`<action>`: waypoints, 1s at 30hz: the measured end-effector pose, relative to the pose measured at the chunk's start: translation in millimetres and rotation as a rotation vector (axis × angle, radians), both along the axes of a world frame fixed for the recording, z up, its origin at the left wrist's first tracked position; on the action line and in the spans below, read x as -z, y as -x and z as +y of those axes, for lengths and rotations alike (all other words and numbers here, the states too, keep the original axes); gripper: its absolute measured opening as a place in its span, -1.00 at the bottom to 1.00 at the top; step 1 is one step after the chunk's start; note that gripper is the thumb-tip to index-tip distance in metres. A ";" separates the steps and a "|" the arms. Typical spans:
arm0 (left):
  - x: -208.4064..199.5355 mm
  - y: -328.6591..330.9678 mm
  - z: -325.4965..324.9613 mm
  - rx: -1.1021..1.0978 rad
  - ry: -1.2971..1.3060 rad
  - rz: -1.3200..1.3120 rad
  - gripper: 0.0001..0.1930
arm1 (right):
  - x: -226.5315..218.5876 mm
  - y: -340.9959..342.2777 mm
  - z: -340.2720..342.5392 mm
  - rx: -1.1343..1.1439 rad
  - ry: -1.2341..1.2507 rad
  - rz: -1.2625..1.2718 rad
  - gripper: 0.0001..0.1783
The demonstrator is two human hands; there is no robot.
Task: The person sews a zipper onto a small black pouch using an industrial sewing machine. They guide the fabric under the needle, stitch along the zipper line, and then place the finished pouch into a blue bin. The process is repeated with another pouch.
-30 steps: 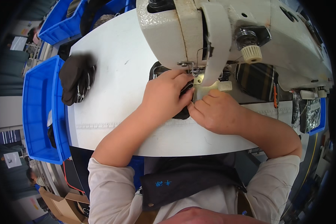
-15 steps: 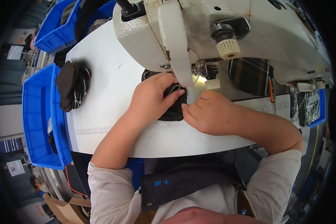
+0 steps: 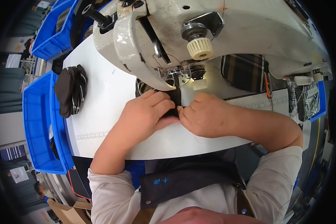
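A dark brown fabric piece with a zipper [image 3: 177, 98] lies on the white sewing table, its far part under the needle area of the sewing machine [image 3: 156, 41]. My left hand [image 3: 147, 114] has its fingers curled over the near left part of the fabric, the thumb along its near edge. My right hand [image 3: 205, 116] pinches the right near edge of the same piece, fingers bent and close to the left fingertips. The machine's curved white guard [image 3: 128, 48] hides some of the fabric, and my hands cover much of the rest.
A stack of dark zippered pieces [image 3: 71, 90] sits at the table's left, beside a blue bin [image 3: 39, 123]. Plaid fabric [image 3: 242, 72] and an orange-handled tool [image 3: 268, 85] lie under the machine arm. A printed ruler strip [image 3: 93, 134] crosses the table. Wrapped packs [image 3: 310, 100] are at far right.
The machine appears further left and lower in view. My left hand has slid nearer on the fabric, so the thumb no longer lies by the zipper. My right hand keeps its pinch on the edge.
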State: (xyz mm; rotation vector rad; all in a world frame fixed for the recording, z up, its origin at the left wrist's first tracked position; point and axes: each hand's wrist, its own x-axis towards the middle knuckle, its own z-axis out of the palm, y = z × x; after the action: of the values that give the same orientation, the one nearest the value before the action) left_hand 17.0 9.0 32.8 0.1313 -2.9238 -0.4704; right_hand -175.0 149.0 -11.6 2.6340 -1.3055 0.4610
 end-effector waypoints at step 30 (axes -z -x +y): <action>19.9 8.2 8.8 -0.143 0.204 0.079 -0.54 | 2.9 3.4 -9.8 0.056 0.118 0.097 -0.92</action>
State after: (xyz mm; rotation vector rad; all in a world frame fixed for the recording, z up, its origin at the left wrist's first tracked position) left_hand 8.7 17.8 12.9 0.2847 -2.8376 -0.1509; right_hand -178.4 139.2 -14.4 2.4840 -1.2779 0.3843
